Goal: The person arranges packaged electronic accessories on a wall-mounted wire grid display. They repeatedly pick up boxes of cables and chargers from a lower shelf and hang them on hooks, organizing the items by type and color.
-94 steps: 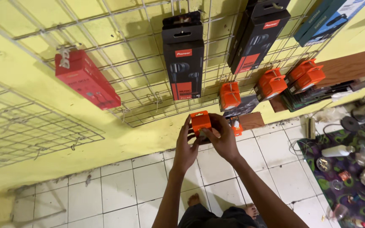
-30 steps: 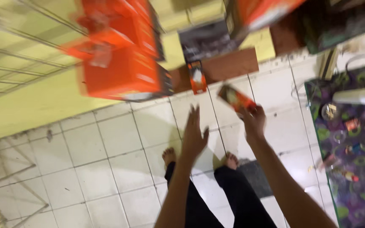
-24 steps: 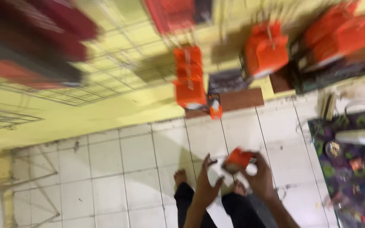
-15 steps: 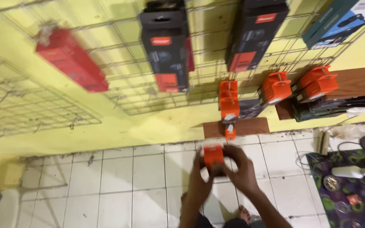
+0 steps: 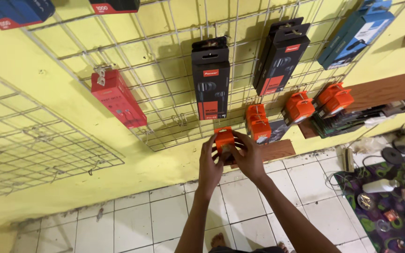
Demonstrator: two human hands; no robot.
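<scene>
Both forearms are bare, no sleeves, rings or watch; dark clothing shows at the waist.

A single view is given, taken from a camera worn on the person's head. It is aimed forward and somewhat downward at a yellow wall [image 5: 48,93] hung with a wire display grid [image 5: 165,61], and the frame is tilted, so that the wall's base runs slantwise. The white tiled floor [image 5: 132,220] is seen below, well under the camera. Both forearms are seen reaching up from the bottom edge, the left hand [image 5: 210,161] and right hand [image 5: 247,157] being near the centre and close to the grid.
</scene>
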